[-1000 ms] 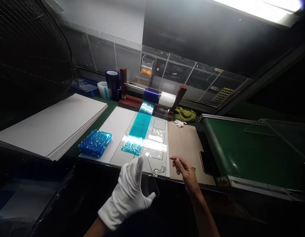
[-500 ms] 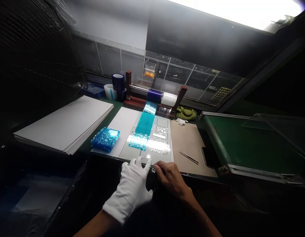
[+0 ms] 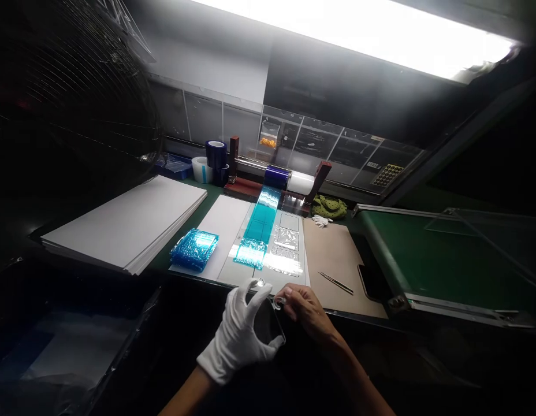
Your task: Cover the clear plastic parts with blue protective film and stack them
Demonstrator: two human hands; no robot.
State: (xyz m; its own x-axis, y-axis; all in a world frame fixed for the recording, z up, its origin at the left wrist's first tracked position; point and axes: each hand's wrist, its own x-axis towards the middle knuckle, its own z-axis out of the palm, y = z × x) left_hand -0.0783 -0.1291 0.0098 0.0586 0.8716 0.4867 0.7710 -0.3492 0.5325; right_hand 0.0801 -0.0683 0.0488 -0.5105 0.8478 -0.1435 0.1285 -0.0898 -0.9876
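My left hand (image 3: 242,332), in a white glove, grips a thin dark glass-like panel (image 3: 268,323) by its edges between thumb and fingers, at the bench's front edge. Beside the panel's upper corner my bare right hand (image 3: 303,306) is closed in a pinch on a small curl of clear film (image 3: 278,301). Beyond the hands a strip of blue film (image 3: 261,219) runs down from a roll (image 3: 276,177) on a wooden stand. To its right, pieces of clear film (image 3: 287,238) lie on a sheet with printed outlines.
A stack of blue film-wrapped pieces (image 3: 194,249) and a pile of white sheets (image 3: 129,222) stand left. Right are tweezers (image 3: 336,282), a phone (image 3: 368,282) and a green conveyor belt (image 3: 424,248). Tape rolls (image 3: 216,155) stand at the back; a dark fan (image 3: 90,92) looms left.
My left hand has turned, so the dark panel shows between thumb and fingers. My right fingers have curled in with the clear film. The whole view has shifted a little.
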